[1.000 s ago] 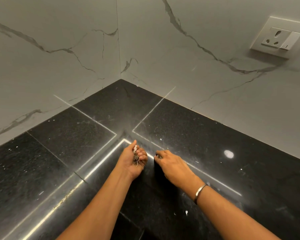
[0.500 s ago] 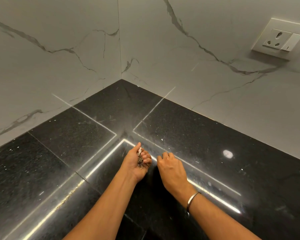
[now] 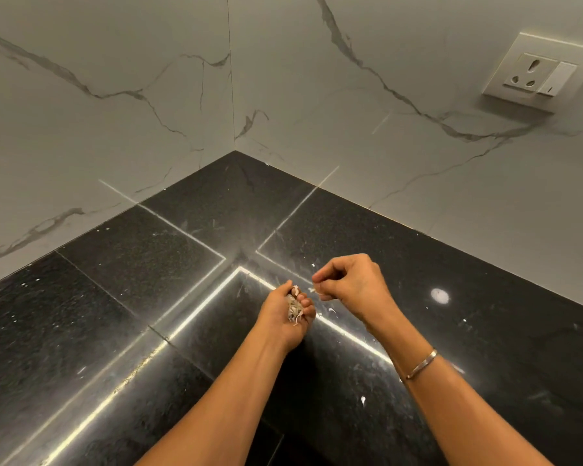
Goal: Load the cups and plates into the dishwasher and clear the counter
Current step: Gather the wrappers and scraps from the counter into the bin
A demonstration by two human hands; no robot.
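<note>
Left hand (image 3: 285, 319) curls round scrap clump (image 3: 293, 309), over black counter (image 3: 132, 264) near the wall corner (image 3: 233, 142). Right hand (image 3: 350, 285) pinches a loose shred (image 3: 318, 292) just beside it. White flecks (image 3: 331, 311) lie on counter near hands.

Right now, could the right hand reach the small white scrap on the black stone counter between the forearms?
Probably yes: the small white scrap lies uncovered on the counter, though the right hand pinches another pale bit.
</note>
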